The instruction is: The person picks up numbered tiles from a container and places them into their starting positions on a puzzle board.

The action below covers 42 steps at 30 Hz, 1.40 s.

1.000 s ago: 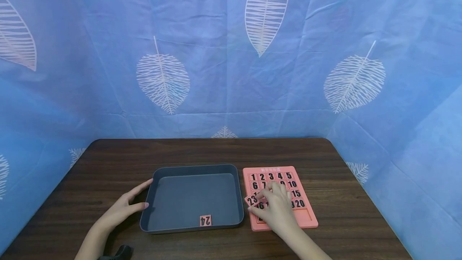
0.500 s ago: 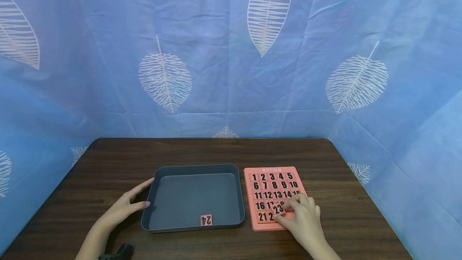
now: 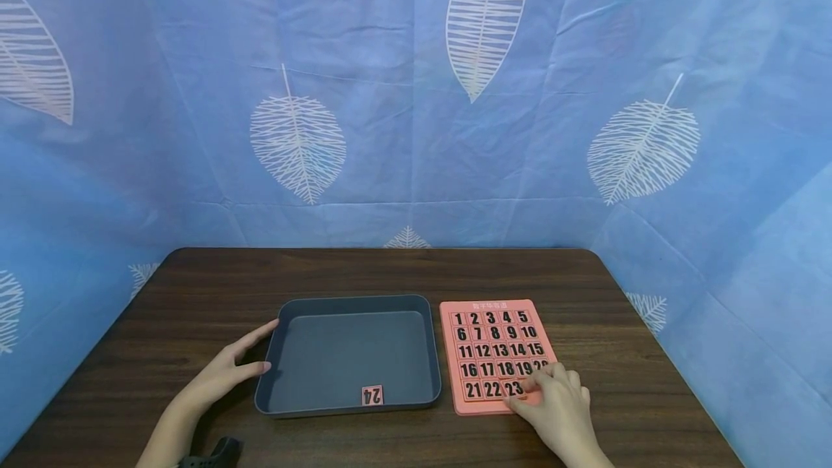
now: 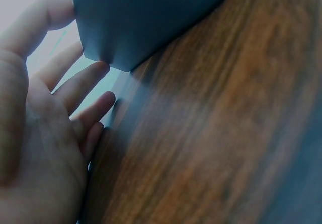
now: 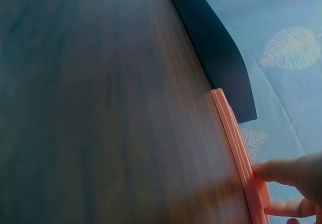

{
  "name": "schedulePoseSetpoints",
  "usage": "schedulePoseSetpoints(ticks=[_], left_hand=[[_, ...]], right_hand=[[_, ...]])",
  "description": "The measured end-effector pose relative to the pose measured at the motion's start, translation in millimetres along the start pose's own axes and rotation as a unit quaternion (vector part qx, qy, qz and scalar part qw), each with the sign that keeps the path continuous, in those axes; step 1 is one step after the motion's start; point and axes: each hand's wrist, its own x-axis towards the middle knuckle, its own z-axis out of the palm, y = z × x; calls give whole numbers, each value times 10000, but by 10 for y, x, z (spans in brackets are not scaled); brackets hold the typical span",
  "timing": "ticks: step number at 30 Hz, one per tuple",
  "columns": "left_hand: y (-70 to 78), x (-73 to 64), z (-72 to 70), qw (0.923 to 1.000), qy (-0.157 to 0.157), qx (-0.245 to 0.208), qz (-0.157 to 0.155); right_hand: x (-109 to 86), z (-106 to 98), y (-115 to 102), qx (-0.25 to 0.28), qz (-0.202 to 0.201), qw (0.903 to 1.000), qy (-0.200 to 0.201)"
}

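Observation:
My right hand (image 3: 557,406) pinches the pink number tile 23 (image 3: 513,388) between thumb and fingertips, low on the pink number puzzle board (image 3: 460,406). The tile lies slightly askew beside tile 22 (image 3: 492,389), in the bottom row. Rows 1 to 20 fill the board above it, and my fingers partly cover tile 20. With fingers spread, my left hand (image 3: 217,374) touches the left wall of the dark grey tray (image 3: 344,305); the left wrist view shows its fingertips against the tray's outer corner (image 4: 121,32). Tile 24 (image 3: 373,396) lies upside down in the tray.
A dark wood table (image 3: 364,273) bears the tray and board side by side, with a narrow gap between them. Behind hangs a blue cloth (image 3: 377,128) with white leaf prints. A black band (image 3: 214,453) is on my left wrist.
My right hand has carried tile 23 from the board's left edge rightward and down to the bottom row, turning it nearly straight. My left hand stays at the tray.

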Motion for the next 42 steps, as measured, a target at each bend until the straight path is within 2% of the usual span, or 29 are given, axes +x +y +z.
schedulePoseSetpoints(ticks=[12, 21, 25, 29, 34, 38, 42], left_hand=[[17, -5, -7, 9999, 3, 107, 5], [8, -1, -4, 9999, 44, 135, 4], [16, -5, -6, 10000, 14, 82, 2], [20, -10, -10, 9999, -2, 106, -21], [23, -11, -10, 9999, -20, 92, -38], [26, -11, -6, 9999, -20, 94, -46], [29, -14, -3, 9999, 1, 139, -56]], right_hand=[[18, 23, 11, 97, 69, 9998, -132], [19, 14, 4, -57, 39, 9999, -102], [45, -2, -27, -203, -103, 9997, 97], [113, -34, -169, 31, -710, 9959, 567], [254, -24, -413, 542, -1851, 9781, 783], [388, 15, -608, 650, -2669, 9597, 596], [510, 70, -801, 727, -3277, 9420, 36]])
